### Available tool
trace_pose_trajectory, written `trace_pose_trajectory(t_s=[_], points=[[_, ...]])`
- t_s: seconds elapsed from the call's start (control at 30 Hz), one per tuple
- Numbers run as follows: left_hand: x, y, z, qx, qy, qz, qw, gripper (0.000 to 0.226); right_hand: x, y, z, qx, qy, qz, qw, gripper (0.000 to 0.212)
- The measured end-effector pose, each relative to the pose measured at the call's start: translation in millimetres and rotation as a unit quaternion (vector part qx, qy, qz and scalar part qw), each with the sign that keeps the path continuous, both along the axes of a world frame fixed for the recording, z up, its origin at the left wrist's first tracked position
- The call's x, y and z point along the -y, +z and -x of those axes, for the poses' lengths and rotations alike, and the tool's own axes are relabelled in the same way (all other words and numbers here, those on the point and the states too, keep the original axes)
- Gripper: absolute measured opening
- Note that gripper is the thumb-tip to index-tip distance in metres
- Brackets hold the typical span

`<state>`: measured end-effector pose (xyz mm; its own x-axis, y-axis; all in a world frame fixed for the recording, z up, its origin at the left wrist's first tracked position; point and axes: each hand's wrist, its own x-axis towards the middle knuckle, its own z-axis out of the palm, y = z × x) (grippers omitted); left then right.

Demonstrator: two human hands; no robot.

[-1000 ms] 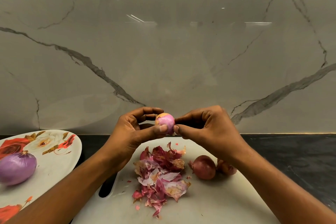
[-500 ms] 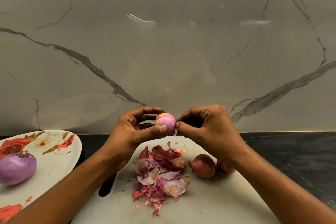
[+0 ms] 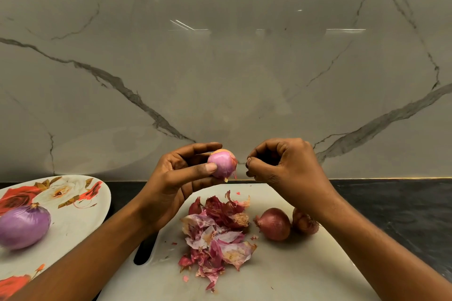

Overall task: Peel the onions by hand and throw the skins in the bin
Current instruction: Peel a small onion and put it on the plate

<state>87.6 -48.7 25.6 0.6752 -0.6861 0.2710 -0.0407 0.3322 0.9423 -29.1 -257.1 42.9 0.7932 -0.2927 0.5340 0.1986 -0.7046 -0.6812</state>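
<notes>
Our left grip (image 3: 176, 178) holds the small onion (image 3: 222, 162); our right grip (image 3: 281, 166) is curled, contents unclear; skins (image 3: 217, 232) and two unpeeled onions (image 3: 274, 223) lie below.

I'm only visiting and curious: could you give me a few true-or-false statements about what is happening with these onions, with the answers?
1. The left hand holds a partly peeled onion. True.
2. The right hand touches that onion. False: there is a gap between them.
3. The pile of skins lies on the flowered plate. False: it lies on the white cutting board.
4. Two unpeeled onions sit on the board, to the right of the skins. True.
5. One peeled purple onion lies on the plate. True.
</notes>
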Motion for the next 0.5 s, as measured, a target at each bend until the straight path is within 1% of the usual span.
trace_pose_trajectory(t_s=[0.17,0.33,0.43,0.5], points=[[0,-1,-3,-0.016,-0.010,0.001,1.000,0.045,-2,1,2,-0.022,0.013,-0.001,1.000,0.010],[1,-3,-4,0.002,0.008,-0.013,1.000,0.052,-8,4,5,-0.007,0.063,-0.026,0.998,0.013],[1,-3,-3,0.012,0.018,-0.021,1.000,0.053,-10,6,7,-0.005,0.079,-0.020,0.997,0.023],[1,-2,-2,0.015,0.017,-0.023,0.999,0.053,-10,5,7,-0.004,0.073,-0.008,0.997,0.023]])
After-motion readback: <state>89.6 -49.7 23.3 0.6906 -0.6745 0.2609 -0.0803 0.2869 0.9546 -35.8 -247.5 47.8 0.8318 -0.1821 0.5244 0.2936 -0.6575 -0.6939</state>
